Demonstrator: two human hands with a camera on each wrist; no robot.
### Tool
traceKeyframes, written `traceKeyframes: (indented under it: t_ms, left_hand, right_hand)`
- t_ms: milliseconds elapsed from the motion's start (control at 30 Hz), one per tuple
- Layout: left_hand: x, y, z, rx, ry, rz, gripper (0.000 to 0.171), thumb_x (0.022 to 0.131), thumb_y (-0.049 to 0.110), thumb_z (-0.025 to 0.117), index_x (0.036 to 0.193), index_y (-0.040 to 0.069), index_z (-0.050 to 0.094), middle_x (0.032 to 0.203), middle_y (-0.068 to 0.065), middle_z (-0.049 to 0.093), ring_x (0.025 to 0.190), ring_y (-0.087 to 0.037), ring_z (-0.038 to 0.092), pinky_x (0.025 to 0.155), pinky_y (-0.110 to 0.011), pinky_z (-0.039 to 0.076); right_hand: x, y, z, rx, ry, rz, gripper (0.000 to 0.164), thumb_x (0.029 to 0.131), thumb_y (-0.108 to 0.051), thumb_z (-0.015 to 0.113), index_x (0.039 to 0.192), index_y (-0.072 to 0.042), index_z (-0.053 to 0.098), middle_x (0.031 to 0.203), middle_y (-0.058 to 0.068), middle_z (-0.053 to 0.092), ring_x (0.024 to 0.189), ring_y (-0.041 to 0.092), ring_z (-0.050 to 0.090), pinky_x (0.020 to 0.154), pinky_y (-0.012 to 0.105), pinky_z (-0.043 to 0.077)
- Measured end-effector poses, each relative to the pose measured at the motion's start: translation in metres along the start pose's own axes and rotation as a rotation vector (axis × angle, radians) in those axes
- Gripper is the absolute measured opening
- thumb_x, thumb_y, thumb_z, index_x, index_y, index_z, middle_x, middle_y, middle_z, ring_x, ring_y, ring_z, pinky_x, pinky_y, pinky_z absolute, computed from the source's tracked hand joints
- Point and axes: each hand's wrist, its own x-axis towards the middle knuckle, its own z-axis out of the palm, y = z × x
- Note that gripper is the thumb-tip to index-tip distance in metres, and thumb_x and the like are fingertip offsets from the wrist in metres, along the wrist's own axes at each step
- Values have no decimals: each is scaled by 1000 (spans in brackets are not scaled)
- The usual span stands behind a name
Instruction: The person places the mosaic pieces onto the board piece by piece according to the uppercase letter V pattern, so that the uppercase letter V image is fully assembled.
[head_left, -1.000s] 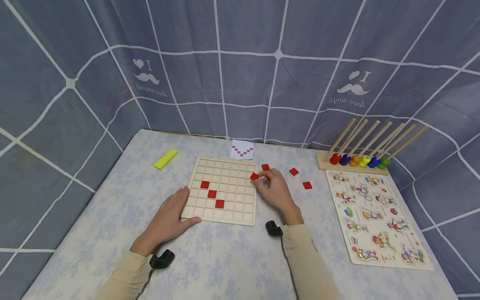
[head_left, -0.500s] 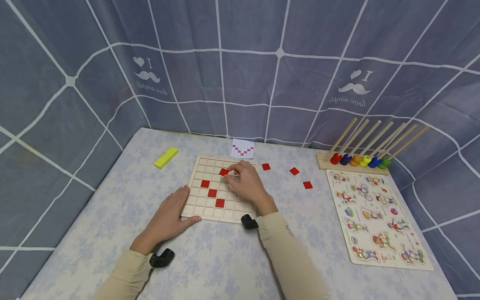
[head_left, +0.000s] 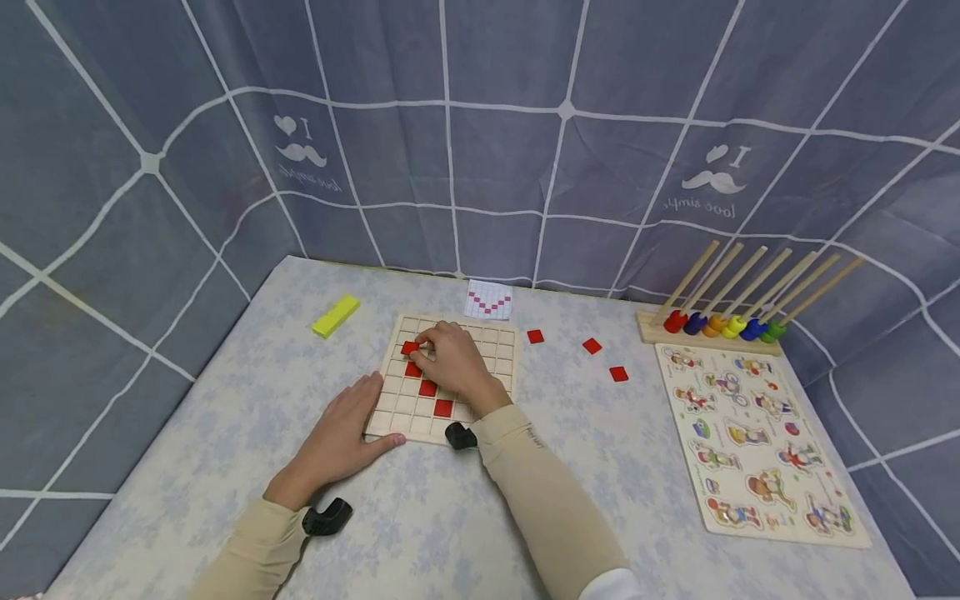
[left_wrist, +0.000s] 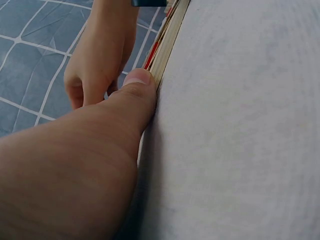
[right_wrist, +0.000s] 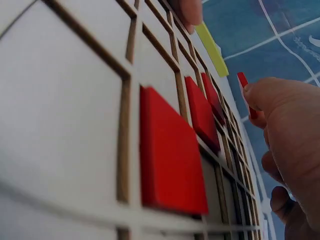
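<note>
Square red tile (head_left: 408, 347), sides near equal, free edge pointing left, raised just over upper left part of grid board (head_left: 501, 350), nearly parallel to it. Right hand (head_left: 452, 358) pinches tile between fingers. Three seated tiles (head_left: 427, 388) run diagonally, upper left to lower right. Left hand (head_left: 335, 433), fingers straight, touches board's left edge. Pattern card (head_left: 489, 300) beyond board on bench (head_left: 450, 525).
</note>
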Motion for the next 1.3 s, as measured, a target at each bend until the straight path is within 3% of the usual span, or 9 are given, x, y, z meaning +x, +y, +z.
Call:
traceKeyframes:
  t_ms: [333,567,733,933,1100,1200,1300]
  left_hand:
    - [3,1,3,15,-1,15,106,91,55,71,161,-4,19,168,-21,24,156,-41,24,126,-58,22]
    - [5,1,3,5,-5,14,106,91,57,70,161,-3,19,169,-21,23,156,-41,22,126,-58,21]
    - [3,1,2,4,0,8,106,91,56,71,161,-4,20,168,-21,24,156,-41,23,126,-57,21]
    - [-1,0,2,6,2,8,105,91,55,72,160,-5,21,167,-22,25,155,-42,25,125,-58,23]
    - [-1,-1,1,4,15,14,105,90,56,71,161,-4,21,168,-21,25,155,-41,25,126,-57,22]
    - [-1,-1,0,5,15,14,106,90,56,72,161,-4,21,168,-21,25,156,-41,25,126,-57,22]
    - [-1,-2,0,16,7,6,106,90,56,72,161,-4,20,168,-21,24,155,-41,24,126,-58,22]
  right_hand:
    - [8,-10,10,-223,-46,-4,30,101,-38,62,118,-19,77,114,0,72,109,22,64,95,42,55]
    - [13,-16,7,-247,-40,30,29,100,-35,64,119,-19,77,117,1,72,112,23,66,96,44,56]
    - [16,-21,8,-202,-43,63,27,98,-32,65,118,-19,78,116,1,73,112,24,66,99,46,54]
    - [16,-31,9,-64,-60,171,25,97,-26,67,117,-18,80,118,-1,76,111,24,69,109,49,50]
    - [17,-34,9,-22,-53,233,24,96,-31,71,117,-23,80,118,-5,77,110,19,71,109,44,50]
    - [17,-31,7,25,-66,243,28,95,-35,73,120,-24,78,110,-7,77,101,14,70,100,35,54]
    - [14,-24,-2,150,-58,234,34,95,-37,74,125,-21,76,100,-4,74,88,12,65,82,27,55]
